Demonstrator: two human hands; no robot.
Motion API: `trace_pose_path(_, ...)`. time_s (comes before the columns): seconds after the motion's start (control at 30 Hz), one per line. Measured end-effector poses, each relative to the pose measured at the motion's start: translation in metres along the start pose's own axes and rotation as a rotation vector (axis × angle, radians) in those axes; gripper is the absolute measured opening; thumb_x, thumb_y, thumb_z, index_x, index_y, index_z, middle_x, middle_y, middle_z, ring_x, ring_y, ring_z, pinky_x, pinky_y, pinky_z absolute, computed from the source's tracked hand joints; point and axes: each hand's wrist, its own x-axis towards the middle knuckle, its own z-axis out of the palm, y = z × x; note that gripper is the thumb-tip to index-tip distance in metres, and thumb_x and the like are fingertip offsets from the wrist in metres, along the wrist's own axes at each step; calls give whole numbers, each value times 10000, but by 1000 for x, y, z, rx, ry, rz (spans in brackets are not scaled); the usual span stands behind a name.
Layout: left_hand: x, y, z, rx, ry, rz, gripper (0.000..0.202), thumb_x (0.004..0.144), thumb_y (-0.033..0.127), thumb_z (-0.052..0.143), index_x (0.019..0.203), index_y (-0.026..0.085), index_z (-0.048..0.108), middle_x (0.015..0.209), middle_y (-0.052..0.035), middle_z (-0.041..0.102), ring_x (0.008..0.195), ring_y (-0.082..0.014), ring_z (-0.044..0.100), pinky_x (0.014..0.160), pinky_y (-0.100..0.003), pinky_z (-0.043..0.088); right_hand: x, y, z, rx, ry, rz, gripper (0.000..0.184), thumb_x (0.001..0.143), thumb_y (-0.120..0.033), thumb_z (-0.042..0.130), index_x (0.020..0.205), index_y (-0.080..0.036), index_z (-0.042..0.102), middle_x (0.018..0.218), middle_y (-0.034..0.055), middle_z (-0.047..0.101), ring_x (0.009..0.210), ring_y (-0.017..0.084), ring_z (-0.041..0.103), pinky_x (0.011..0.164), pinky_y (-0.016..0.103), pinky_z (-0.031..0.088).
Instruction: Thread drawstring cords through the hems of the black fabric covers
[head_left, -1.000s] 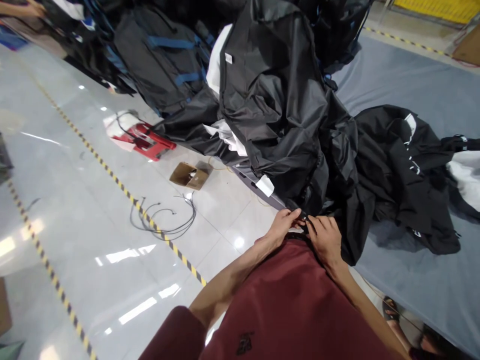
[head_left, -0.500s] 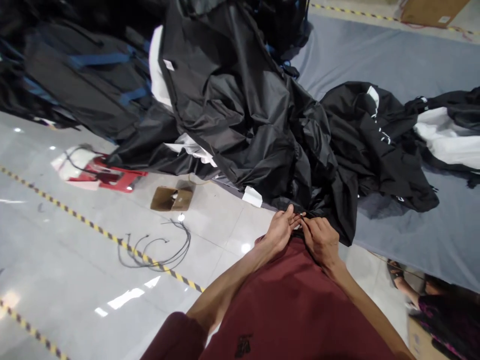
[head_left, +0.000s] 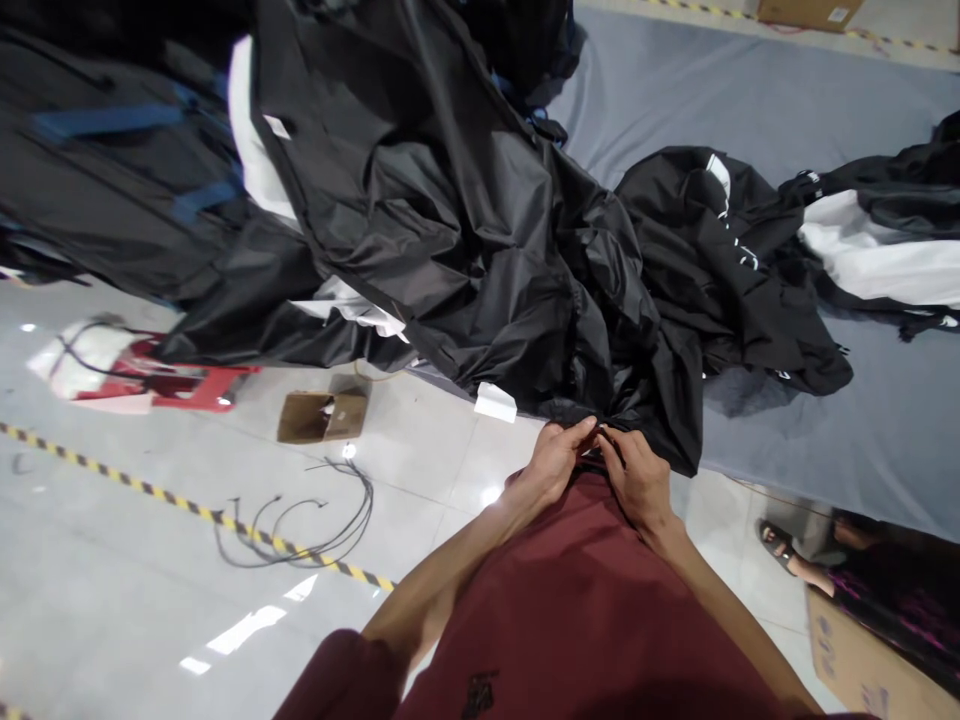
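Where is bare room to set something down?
Floor between the carton, cables and left hand; grey sheet between the black bundle and far striped tape. It is crowded beyond that hand and the right hand, where black fabric heaps up.

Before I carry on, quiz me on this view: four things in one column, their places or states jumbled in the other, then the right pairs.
Things
1. Black fabric
2. Cables
3. Cardboard box
4. Red frame

Places or states
A. Open, with flat sides, on the floor
B. Crumpled, with the left hand and right hand at its near edge
C. Beside a white bundle
D. Loosely curved, lying across the striped tape

Pairs: 1-B, 2-D, 3-A, 4-C
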Motion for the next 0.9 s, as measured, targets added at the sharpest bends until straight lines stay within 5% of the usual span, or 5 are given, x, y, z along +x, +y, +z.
trace_pose_path(0.53, -3, -12, -16, 13, -19, -2, 382, 696, 400, 1005, 808, 125, 764, 876, -113, 774, 858, -233, 709, 935, -402, 550, -2, -3, 2, 418, -101, 210, 341, 1154, -433, 488, 1116, -217, 749, 973, 66, 717, 867, 189, 685, 803, 299, 558)
trace_pose_path(0.9, -8, -11, -8, -6, 5, -6, 418, 648, 369, 1021, 876, 115, 780, 922, -130, 803, 927, -260, 742, 998, -424, 542, -11, 12, 11, 343, -162, 219, 383, 1162, -451, 455, 1035, -218, 731, 973, 64, 747, 854, 187, 688, 816, 293, 508)
